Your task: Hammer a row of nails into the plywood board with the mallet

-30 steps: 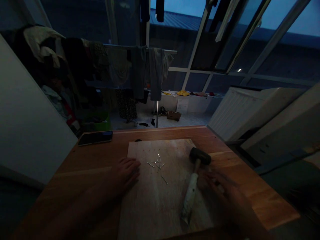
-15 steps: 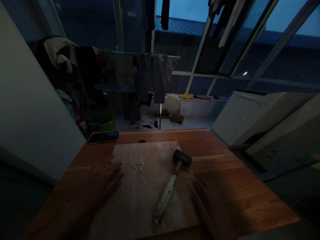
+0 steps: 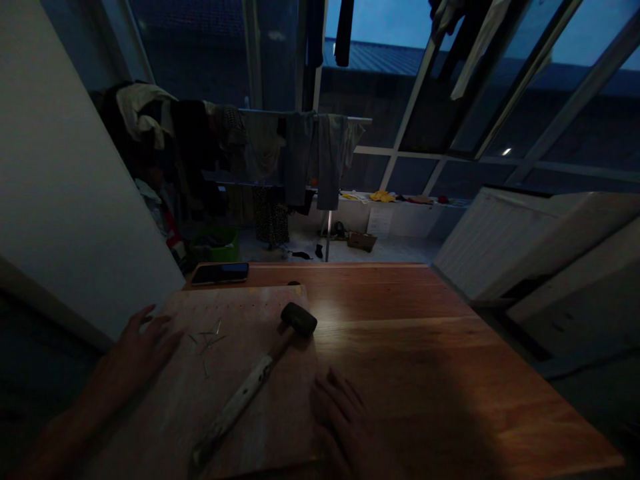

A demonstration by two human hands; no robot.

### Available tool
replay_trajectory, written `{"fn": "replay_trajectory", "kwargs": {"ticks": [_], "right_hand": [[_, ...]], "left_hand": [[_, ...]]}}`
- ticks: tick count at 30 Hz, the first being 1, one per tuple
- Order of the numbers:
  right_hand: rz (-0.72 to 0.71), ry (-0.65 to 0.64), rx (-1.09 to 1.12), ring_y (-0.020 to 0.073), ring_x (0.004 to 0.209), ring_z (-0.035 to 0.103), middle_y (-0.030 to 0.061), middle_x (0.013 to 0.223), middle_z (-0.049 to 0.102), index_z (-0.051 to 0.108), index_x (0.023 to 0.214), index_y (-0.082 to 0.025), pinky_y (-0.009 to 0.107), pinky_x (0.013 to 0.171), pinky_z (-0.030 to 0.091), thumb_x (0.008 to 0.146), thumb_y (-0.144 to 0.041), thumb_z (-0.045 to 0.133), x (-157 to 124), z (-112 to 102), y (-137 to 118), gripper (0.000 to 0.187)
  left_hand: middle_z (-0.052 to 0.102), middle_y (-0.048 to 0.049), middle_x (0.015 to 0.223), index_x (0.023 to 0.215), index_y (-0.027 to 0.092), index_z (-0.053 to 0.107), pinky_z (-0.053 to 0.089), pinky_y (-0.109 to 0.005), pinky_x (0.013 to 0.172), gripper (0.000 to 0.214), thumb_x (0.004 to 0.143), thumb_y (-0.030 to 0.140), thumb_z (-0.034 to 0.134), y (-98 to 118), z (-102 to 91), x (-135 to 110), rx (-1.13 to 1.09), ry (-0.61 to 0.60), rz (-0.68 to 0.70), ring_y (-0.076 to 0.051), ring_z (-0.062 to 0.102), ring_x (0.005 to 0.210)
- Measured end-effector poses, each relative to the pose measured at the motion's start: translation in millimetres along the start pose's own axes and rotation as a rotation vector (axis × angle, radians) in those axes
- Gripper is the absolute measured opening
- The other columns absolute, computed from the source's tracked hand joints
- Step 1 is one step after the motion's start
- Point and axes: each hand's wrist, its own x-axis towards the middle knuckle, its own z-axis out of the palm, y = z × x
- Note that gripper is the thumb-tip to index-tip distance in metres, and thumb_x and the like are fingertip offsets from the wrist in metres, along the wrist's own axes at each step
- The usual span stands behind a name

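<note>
A flat wooden board lies on the table, with a row of small dark dots along its far edge. On it rests a mallet with a black head and a worn whitish handle pointing toward me. Several thin nails are scattered left of the mallet. My left hand is at the board's left edge, fingers spread and stretched out. Against the right edge lies my right hand, its fingers extended and close together. Neither hand is on the mallet or nails.
A phone lies at the far left of the wooden table. Just behind the board sits a small dark round thing, partly hidden. A white panel rises on the left, and a drying rack with clothes stands beyond the table.
The board has slid left across the table, carrying the mallet and nails with it. Both my hands have moved left along with its edges. The view has also shifted slightly.
</note>
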Motion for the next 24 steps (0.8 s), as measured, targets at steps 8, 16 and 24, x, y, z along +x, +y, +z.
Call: {"fn": "replay_trajectory", "kwargs": {"ticks": [8, 16, 24], "right_hand": [[0.248, 0.213, -0.15, 0.0315, 0.132, 0.061, 0.0093, 0.138, 0.069, 0.071, 0.132, -0.025, 0.049, 0.107, 0.056, 0.101, -0.035, 0.05, -41, -23, 42, 0.039], [0.497, 0.402, -0.236, 0.0326, 0.112, 0.072, 0.0151, 0.119, 0.076, 0.073, 0.12, -0.019, 0.052, 0.099, 0.058, 0.098, -0.04, 0.046, -81, -47, 89, 0.04], [0.494, 0.294, -0.028, 0.0277, 0.124, 0.066, 0.0113, 0.135, 0.068, 0.057, 0.144, -0.026, 0.042, 0.103, 0.054, 0.103, -0.043, 0.044, -25, -50, 39, 0.046]], "left_hand": [[0.06, -0.0145, 0.14, 0.12, 0.019, 0.069, 0.046, -0.054, 0.113, 0.048, 0.095, 0.05, 0.042, 75, 18.7, -9, -0.078, -0.015, 0.194, -0.036, 0.053, 0.135], [0.052, -0.0185, 0.153, 0.132, 0.02, 0.066, 0.036, -0.066, 0.115, 0.055, 0.099, 0.057, 0.043, 155, 52.6, -23, -0.037, 0.02, 0.515, -0.04, 0.049, 0.14], [0.027, -0.0169, 0.168, 0.159, 0.019, 0.037, 0.021, -0.052, 0.127, 0.071, 0.102, 0.061, 0.038, 227, 73.0, -6, -0.14, -0.254, 0.883, -0.031, 0.021, 0.157]]}}
